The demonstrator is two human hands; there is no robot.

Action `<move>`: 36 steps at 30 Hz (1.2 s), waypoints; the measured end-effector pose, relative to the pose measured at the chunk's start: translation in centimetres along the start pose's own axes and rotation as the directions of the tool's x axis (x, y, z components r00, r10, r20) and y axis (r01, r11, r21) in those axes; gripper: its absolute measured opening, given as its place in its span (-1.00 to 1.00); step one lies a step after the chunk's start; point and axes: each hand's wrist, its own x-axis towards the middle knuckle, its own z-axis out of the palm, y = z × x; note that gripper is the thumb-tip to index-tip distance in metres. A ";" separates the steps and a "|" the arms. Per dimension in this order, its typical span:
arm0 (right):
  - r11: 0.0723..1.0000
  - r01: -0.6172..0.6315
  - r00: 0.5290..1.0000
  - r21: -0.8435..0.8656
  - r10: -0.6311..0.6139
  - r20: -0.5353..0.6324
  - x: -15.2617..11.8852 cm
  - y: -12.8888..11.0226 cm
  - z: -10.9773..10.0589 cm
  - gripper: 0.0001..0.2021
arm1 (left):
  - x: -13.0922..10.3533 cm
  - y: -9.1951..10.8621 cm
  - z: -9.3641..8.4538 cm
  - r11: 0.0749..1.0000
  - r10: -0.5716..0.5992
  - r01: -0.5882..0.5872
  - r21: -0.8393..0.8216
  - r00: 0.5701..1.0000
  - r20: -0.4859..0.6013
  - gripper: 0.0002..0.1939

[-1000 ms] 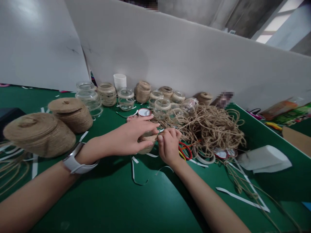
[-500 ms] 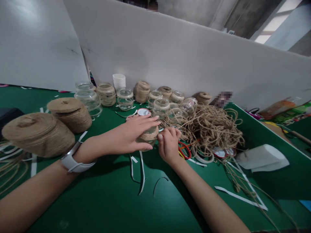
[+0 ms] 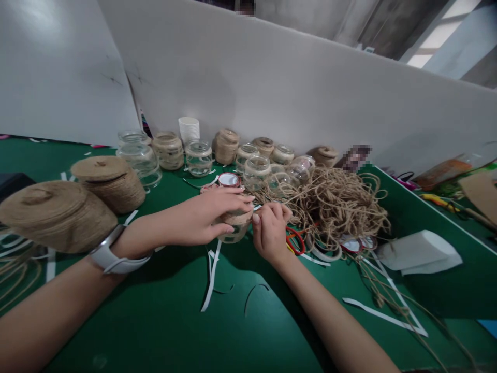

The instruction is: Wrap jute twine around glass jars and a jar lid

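A small glass jar [image 3: 234,236] with a band of jute twine [image 3: 237,218] around its upper part is between my two hands. My left hand [image 3: 209,212] lies over the jar, fingers across its top and thumb at its near side, gripping it. At the jar's right edge my right hand [image 3: 271,230] is closed in a pinch on the twine, though the fingers mostly hide the strand. A white strip [image 3: 212,282] trails toward me below the jar.
Several glass jars [image 3: 257,172], some twine-wrapped, line the back. Large twine spools [image 3: 58,215] stand left; a tangled twine heap [image 3: 345,202] lies right. Red-handled scissors [image 3: 297,241], a tape roll [image 3: 326,255] and a white cup [image 3: 423,251] are nearby. A white partition [image 3: 272,83] rises behind.
The jar has turned under my left hand, showing more bare glass below the band. My left thumb has shifted up and left, and the white strip has swung left. My right hand stays almost still.
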 end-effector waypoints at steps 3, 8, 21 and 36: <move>1.000 0.016 1.000 0.005 -0.016 0.005 0.0 0.0 -0.1 -0.81 | -0.2 0.2 -0.4 1.000 0.019 -0.018 -0.018 0.998 0.054 -0.49; 1.000 0.025 1.000 -0.006 -0.025 0.000 0.0 -0.1 -0.1 -0.76 | -0.4 0.5 0.2 0.999 -0.002 0.003 0.040 1.000 -0.011 -0.60; 1.000 -0.006 1.000 0.019 0.006 -0.007 0.1 0.2 -0.1 -0.76 | -0.1 -0.7 0.2 0.998 0.059 -0.058 0.014 0.996 -0.063 -0.70; 1.000 -0.019 1.000 0.013 0.019 0.001 0.0 0.4 0.0 -0.75 | -0.1 -0.7 2.0 0.990 0.042 -0.020 0.137 0.987 -0.158 -0.55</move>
